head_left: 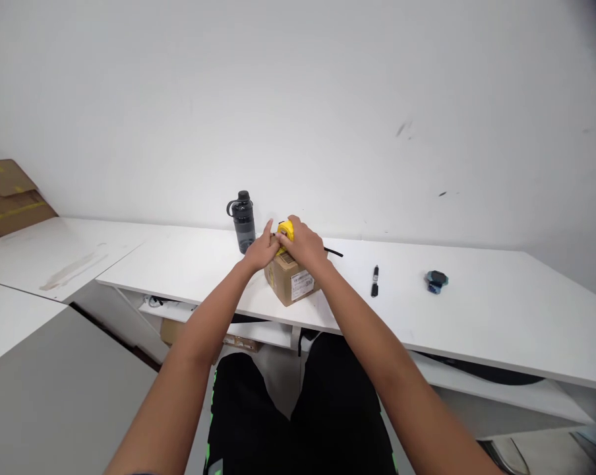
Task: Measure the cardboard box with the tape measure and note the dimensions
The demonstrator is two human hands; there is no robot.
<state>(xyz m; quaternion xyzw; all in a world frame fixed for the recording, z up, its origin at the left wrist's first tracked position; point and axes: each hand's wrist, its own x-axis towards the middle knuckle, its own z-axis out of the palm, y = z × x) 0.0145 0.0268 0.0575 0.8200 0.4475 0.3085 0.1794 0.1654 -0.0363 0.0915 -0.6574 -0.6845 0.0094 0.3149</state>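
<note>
A small brown cardboard box [279, 280] with a white label stands on the white table near its front edge. Above its top, my right hand [305, 243] is wrapped round a yellow tape measure [286, 229]. My left hand [262, 251] is at the box's top left, its fingers meeting the tape measure's left side; a finger points up. What the left fingertips pinch there is too small to make out. Behind my right hand, a thin black strip [334, 252] sticks out to the right.
A dark water bottle [244, 224] stands behind my left hand. Right of the box lie a black marker [375, 281] and a dark teal object [436, 281]. Cardboard boxes [12, 204] are stacked at the far left. A white wall rises behind the table [179, 260].
</note>
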